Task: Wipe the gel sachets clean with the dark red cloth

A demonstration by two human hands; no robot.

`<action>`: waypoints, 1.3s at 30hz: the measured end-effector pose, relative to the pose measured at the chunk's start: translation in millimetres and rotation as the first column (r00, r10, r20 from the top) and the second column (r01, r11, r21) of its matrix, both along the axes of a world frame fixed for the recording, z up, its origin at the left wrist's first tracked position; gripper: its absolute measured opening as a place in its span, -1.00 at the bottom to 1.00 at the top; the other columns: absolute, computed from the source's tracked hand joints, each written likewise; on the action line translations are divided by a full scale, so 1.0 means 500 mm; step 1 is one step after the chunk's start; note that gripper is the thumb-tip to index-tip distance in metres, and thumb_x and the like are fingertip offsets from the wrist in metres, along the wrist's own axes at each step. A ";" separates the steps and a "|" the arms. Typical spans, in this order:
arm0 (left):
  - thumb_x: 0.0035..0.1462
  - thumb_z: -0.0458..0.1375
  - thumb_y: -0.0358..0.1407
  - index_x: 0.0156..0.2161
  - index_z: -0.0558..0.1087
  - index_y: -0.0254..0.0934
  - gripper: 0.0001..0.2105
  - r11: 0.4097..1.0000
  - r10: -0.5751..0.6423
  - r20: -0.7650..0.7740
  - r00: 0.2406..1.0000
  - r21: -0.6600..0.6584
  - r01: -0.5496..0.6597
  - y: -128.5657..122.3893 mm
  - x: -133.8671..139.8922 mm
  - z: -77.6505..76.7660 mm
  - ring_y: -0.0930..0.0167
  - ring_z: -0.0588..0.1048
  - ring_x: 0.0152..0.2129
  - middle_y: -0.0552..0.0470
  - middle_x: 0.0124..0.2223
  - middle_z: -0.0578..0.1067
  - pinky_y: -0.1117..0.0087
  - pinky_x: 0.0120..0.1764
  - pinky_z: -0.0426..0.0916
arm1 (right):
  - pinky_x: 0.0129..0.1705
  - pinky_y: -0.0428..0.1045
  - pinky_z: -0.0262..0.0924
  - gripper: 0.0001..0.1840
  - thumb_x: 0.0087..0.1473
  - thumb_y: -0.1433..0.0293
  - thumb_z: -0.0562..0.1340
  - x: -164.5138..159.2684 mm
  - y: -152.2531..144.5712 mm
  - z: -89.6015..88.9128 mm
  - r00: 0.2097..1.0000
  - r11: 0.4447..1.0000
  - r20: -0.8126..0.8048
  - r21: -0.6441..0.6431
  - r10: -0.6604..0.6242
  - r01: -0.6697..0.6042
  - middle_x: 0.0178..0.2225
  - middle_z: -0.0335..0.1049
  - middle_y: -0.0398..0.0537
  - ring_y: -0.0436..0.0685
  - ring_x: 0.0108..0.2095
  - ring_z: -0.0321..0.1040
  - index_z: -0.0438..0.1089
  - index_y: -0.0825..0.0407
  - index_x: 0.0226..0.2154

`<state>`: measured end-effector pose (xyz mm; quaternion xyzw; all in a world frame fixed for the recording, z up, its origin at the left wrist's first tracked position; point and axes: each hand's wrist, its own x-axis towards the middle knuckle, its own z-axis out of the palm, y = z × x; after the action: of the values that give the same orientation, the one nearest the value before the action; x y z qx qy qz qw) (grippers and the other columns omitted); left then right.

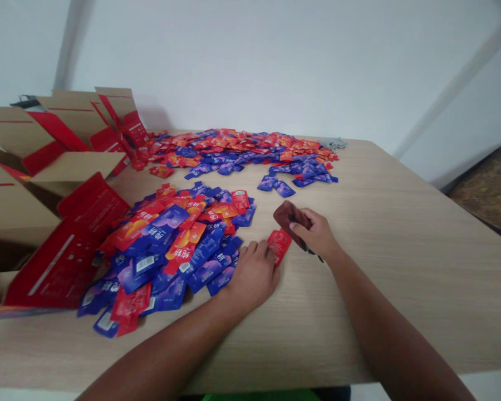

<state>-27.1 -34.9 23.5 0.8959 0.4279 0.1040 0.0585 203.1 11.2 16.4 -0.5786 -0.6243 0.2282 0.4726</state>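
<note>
My left hand (256, 273) rests low over the table with its fingers bent, holding the edge of a red sachet (279, 245) printed with pale lettering. The fingertips partly cover that sachet. Just to the right and a little higher, my right hand (316, 233) grips a dark reddish-brown cloth-like piece (287, 214). Something thin and black shows against it, too blurred to name. Beside my left hand spreads a heap of blue and red-orange sachets (167, 245), some with white barcode labels facing up.
Open cardboard boxes (73, 167) with red printed flaps crowd the left side. A long pile of red and blue sachets (242, 146) runs along the wall at the back, with a grey crumpled item (336, 143) at its right end. The wooden table (401, 267) extends right.
</note>
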 end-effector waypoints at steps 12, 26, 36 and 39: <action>0.37 0.10 -0.17 0.04 0.56 -0.26 -0.70 1.000 0.008 -0.025 1.000 -0.005 -0.008 0.003 0.011 0.004 0.06 0.40 0.04 -0.23 0.05 0.49 -0.03 0.08 0.31 | -0.16 0.03 0.21 -0.86 0.15 0.38 0.32 -0.038 0.034 -0.049 0.891 0.998 0.450 -0.055 0.054 -0.033 -0.24 0.39 -0.04 0.17 -0.23 0.32 0.52 -0.01 -0.19; 0.38 0.10 -0.14 0.02 0.58 -0.21 -0.70 1.000 0.020 0.002 1.000 -0.004 -0.020 0.003 0.010 -0.001 0.10 0.40 0.02 -0.20 0.05 0.47 0.01 0.05 0.33 | -0.14 0.03 0.21 -0.86 0.07 0.43 0.34 -0.063 -0.003 -0.022 0.853 0.967 0.459 -0.077 0.250 -0.242 -0.23 0.39 -0.08 0.17 -0.21 0.34 0.45 -0.03 -0.25; 0.37 0.11 -0.15 0.03 0.57 -0.24 -0.71 1.000 0.022 -0.032 0.999 0.012 -0.021 0.002 0.011 -0.001 0.08 0.40 0.03 -0.22 0.05 0.49 0.00 0.07 0.30 | -0.06 0.08 0.23 -0.89 0.16 0.40 0.32 -0.027 0.044 -0.057 0.872 0.998 0.486 0.010 -0.053 0.055 -0.18 0.40 0.02 0.23 -0.13 0.36 0.46 0.00 -0.21; 0.37 0.12 -0.15 0.06 0.56 -0.23 -0.70 1.000 0.021 -0.018 1.000 0.009 -0.021 0.002 0.011 0.000 0.08 0.40 0.04 -0.21 0.07 0.49 0.01 0.07 0.31 | -0.13 0.05 0.22 -0.86 0.13 0.41 0.33 -0.039 0.021 -0.042 0.878 0.998 0.474 -0.001 0.062 -0.069 -0.20 0.38 -0.03 0.19 -0.19 0.36 0.44 -0.01 -0.21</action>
<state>-21.7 -33.8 23.3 0.8925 0.4374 0.0984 0.0494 183.8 21.6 -4.6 -0.5916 -0.7419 0.0909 0.3022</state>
